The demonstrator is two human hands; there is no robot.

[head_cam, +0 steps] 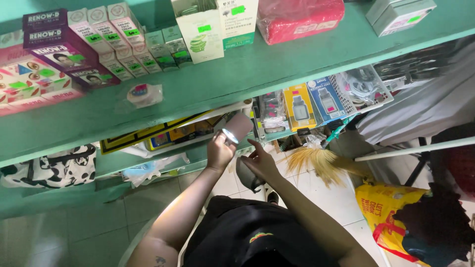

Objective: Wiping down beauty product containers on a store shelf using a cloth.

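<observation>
While the camera looks down from head height, two bare arms are seen reaching from the lower centre of the frame toward green painted shelves. A small cylindrical torch [236,129], pinkish grey with its lens lit bright white, is held in the left hand [219,151] at the middle of the frame, just under the front edge of the top shelf [208,89]. The fingers of that hand are curled round the torch body, so the torch is gripped rather than pinched at the tips. The right hand [262,162] is seen just right of the left one, close to it but apart from the torch; its index finger is stretched up and left toward the lit end, and the other fingers are folded loosely. Whether anything is held in it cannot be told, though a dark grey rounded object [246,175] is seen just beneath it.

Along the upper left of the frame, rows of small cosmetic boxes [114,42] are stood on the top shelf, with a little round wrapped item [142,94] lying in front of them. A red padded packet [299,19] is seen at the upper centre. Yellow and blue carded packs [311,105] are hung on the lower shelf to the right of centre. A straw broom head [316,162] is lying on the tiled floor below them, and a yellow bag [383,210] is seen at the lower right.
</observation>
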